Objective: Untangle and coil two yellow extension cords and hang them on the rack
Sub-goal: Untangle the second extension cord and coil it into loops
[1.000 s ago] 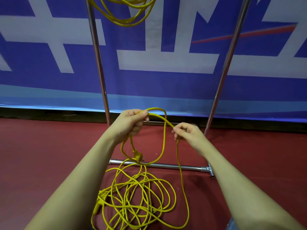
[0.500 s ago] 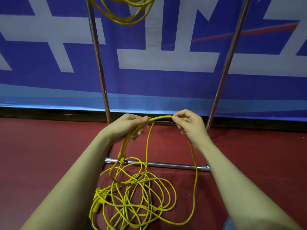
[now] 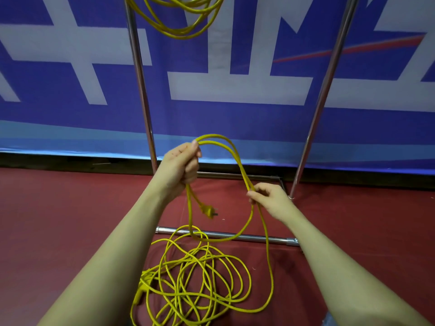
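Here, at the left, the left hand is clenched round the top of a loop of the yellow cord, held up in front of the rack; the plug dangles just below that fist. Further right, the right hand pinches the same cord between thumb and fingertips where the loop comes down, and a strand runs from it to the tangled heap on the red floor.

The cord looks light, limp and springy — likely to twist and snag on its own crossings, so it is best fed a short length at a time, gripped close to the held loop.

Above, the coiled cord hangs cut off by the frame's top edge — its hook is unseen. The heap's crossings and its lower-left end are hard to make out.
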A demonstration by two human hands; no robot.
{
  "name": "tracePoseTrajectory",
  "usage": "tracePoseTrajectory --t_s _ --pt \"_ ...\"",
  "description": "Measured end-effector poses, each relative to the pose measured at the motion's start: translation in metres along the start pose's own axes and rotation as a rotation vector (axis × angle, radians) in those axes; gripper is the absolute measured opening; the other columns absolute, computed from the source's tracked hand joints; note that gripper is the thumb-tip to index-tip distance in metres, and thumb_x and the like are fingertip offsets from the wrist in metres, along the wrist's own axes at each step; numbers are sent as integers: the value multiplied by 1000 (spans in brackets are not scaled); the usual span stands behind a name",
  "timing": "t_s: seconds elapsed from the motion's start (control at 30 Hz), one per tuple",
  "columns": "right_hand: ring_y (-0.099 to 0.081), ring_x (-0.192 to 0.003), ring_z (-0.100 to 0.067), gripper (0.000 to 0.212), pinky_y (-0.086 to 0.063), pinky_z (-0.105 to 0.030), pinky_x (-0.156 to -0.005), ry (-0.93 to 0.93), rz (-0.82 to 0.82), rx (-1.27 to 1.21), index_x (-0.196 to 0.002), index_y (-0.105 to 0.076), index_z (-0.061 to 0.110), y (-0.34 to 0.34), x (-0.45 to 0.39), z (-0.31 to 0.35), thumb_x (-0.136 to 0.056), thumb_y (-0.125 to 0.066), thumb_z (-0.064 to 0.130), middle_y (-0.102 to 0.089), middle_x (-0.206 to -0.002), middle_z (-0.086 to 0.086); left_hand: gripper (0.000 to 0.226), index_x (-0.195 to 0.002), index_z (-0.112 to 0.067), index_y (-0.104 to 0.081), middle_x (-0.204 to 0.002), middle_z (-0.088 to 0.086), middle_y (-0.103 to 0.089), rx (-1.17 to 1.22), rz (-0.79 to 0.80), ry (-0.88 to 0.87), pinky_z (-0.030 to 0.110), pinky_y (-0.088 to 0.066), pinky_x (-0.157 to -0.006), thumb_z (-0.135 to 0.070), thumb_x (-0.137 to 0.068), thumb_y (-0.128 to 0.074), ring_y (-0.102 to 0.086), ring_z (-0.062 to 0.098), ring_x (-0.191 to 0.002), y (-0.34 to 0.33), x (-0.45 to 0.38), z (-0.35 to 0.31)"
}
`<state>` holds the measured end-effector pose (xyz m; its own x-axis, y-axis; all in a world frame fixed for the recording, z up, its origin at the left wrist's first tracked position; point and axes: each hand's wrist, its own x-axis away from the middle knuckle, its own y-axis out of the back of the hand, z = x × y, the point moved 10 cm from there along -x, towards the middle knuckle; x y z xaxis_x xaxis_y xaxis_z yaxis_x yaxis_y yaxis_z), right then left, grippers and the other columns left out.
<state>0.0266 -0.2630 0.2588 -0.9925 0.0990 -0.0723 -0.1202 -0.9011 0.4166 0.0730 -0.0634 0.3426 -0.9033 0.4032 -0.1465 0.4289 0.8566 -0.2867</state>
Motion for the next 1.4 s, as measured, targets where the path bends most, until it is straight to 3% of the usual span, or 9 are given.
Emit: tracePoseTrajectory --t_s 0.1,0.2,0.3,0.37,0.47,0.67,0.97,1.2,1.4 --pt "-59 -53 3 22 -43 -9 -52 -51 -51 -87 -75 -63 13 6 0 4 -95 -54 8 -64 -67 -4 31 -65 -13 -49 -41 -5 -33 11 18 35 14 -10 -37 -22 -95 -53 -18 2 -31 2 1 0" --pt "-69 -64 -11 18 -55 -23 -61 -97 -99 -346 -88 -64 10 9 0 19 -98 -50 16 -69 -70 -2 30 -66 -10 -52 -44 1 -48 -225 124 206 12 -13 -35 -27 -90 -57 -22 4 -29 -11 7 25" --pt "-72 -71 -20 19 -59 -32 -63 -114 -127 -651 -95 -61 6 10 -1 40 -100 -46 17 -72 -75 -7 36 -79 -4 -60 -62 9 -68 -346 76 303 17 -36 -36 -29 -100 -46 -48 10 -35 -11 10 49" --pt "-72 -77 -22 20 -59 -33 -65 -125 -137 -828 -97 -60 5 10 0 49 -100 -45 17 -73 -80 -10 34 -87 -4 -63 -77 11 -74 -277 58 353 25 -56 -54 -28 -101 -45 -69 16 -61 -12 13 64" --pt "-72 -81 -22 20 -60 -36 -70 -128 -144 -1071 -98 -58 3 4 -2 59 -100 -44 17 -73 -83 -11 27 -97 -6 -65 -92 8 -74 -196 91 387 33 -56 -82 -22 -102 -44 -72 18 -87 -22 17 79" --pt "-71 -78 -18 22 -53 -39 -75 -139 -236 -1359 -97 -54 6 -2 -15 60 -103 -38 19 -71 -86 -10 19 -98 -9 -66 -90 3 -75 -148 246 405 29 -51 -92 -5 -98 -48 -71 14 -90 -55 24 89" --pt "-62 -74 -14 9 -48 -24 -75 -240 -185 -790 -94 -57 11 5 -11 19 -97 -50 16 -66 -86 -6 14 -91 -6 -61 -76 6 -73 13 27 290 26 -59 -66 -1 -96 -49 -73 16 -75 -31 4 59" --pt "-54 -76 -12 6 -34 -20 -62 -190 452 -254 -93 -64 18 -69 17 23 -92 -59 20 -67 -96 -10 12 -94 -3 -59 -76 8 -74 158 -125 179 27 -60 -63 -2 -98 -47 -74 17 -72 -7 -11 29" --pt "-70 -74 -15 17 -54 -35 -78 -141 203 -469 -88 -61 11 -43 6 48 -97 -48 15 -71 -76 -3 21 -101 -1 -60 -85 9 -74 72 -124 217 29 -59 -69 -13 -102 -43 -73 17 -77 9 -8 33"
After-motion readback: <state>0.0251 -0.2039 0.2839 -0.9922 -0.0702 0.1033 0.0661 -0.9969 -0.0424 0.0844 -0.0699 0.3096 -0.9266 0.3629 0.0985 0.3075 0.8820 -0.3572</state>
